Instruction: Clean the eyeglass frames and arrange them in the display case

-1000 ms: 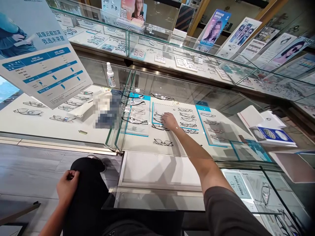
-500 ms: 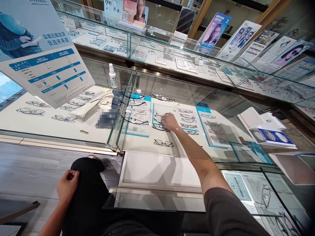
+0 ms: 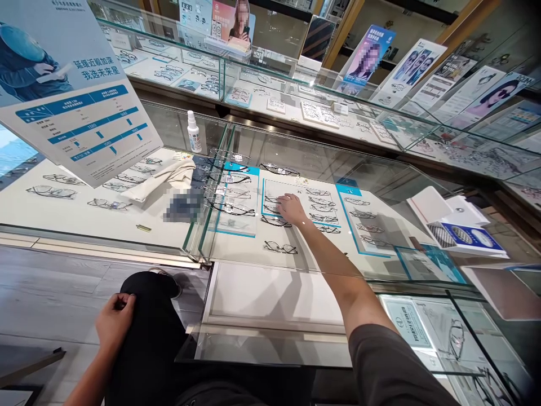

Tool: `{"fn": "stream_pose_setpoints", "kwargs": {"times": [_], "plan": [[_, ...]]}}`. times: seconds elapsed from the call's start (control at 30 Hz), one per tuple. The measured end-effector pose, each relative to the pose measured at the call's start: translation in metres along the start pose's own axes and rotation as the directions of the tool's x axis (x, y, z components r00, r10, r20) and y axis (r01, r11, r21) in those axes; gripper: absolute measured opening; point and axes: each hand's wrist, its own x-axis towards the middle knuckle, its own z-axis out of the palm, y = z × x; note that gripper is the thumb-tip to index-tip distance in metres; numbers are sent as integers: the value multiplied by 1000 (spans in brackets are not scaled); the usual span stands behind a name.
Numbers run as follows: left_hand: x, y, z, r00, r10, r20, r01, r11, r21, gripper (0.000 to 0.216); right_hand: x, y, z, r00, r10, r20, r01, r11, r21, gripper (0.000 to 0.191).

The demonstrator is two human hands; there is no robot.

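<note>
My right hand [image 3: 292, 208] reaches into the glass display case, over a board with a blue edge [image 3: 264, 197]. Its bent fingers are at a pair of eyeglasses [image 3: 271, 209] in the board's left column; the hand partly hides this pair. Dark-framed eyeglasses [image 3: 275, 221] lie just below the hand, and another pair [image 3: 280, 247] lies nearer the front on the white case floor. To the right of my fingers, several eyeglasses [image 3: 323, 207] form a second column. My left hand [image 3: 114, 321] rests against my black-trousered knee, fingers curled closed, with nothing visible in it.
Left of the glass divider lie a cream cloth [image 3: 163, 179] and more eyeglasses [image 3: 51, 192]. A white spray bottle [image 3: 194, 132] stands behind. A large price sign [image 3: 91, 127] leans in at upper left. An open white box [image 3: 465, 225] sits at right; glass panes border the case.
Little differs. My right hand stays at the same eyeglasses, with its fingers shifted very slightly. My left hand remains at my knee.
</note>
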Motion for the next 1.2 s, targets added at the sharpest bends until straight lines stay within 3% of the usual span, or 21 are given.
{"fn": "stream_pose_setpoints", "kwargs": {"times": [0.23, 0.43, 0.57, 0.7, 0.73, 0.8, 0.87, 0.97, 1.03, 1.07, 1.13, 1.2], "plan": [[3, -2, 3, 1000, 14, -4, -14, 1000, 3, 29, -2, -3, -1, 1000, 4, -30, -4, 1000, 16, 49], [2, -6, 4, 1000, 26, -9, -26, 999, -30, 28, -11, -17, -17, 995, -14, -102, 15, 1000, 17, 43], [3, -10, 4, 999, 36, -7, -36, 998, -45, 29, -32, -56, -26, 990, -83, -110, 84, 996, 2, 35], [6, -12, 6, 1000, 22, -2, -22, 999, -40, 30, -72, -113, -24, 957, -291, -13, 291, 956, 25, 23], [7, -12, 7, 1000, 26, -4, -26, 999, -39, 30, -85, -128, -24, 929, -370, 11, 370, 928, 45, 23], [7, -13, 8, 999, 32, -6, -32, 998, -45, 31, -114, -159, -27, 817, -577, 30, 571, 814, 107, 23], [7, -14, 8, 999, 34, 1, -34, 998, -59, 31, -147, -189, -39, 736, -677, 9, 669, 728, 150, 24], [5, -15, 7, 999, 45, 6, -44, 996, -74, 33, -187, -226, -78, 610, -768, -194, 790, 574, 215, 20], [4, -15, 6, 998, 55, 4, -55, 995, -81, 34, -195, -235, -117, 513, -805, -299, 858, 475, 195, 14], [3, -15, 5, 998, 59, 4, -59, 995, -82, 34, -190, -233, -137, 510, -789, -342, 860, 479, 176, 14], [3, -16, 4, 998, 69, 4, -68, 994, -81, 35, -164, -215, -177, 658, -658, -366, 743, 646, 175, 23], [5, -19, 4, 997, 82, 10, -81, 994, -76, 34, -121, -184, -206, 817, -464, -343, 526, 843, 113, 31]]}}
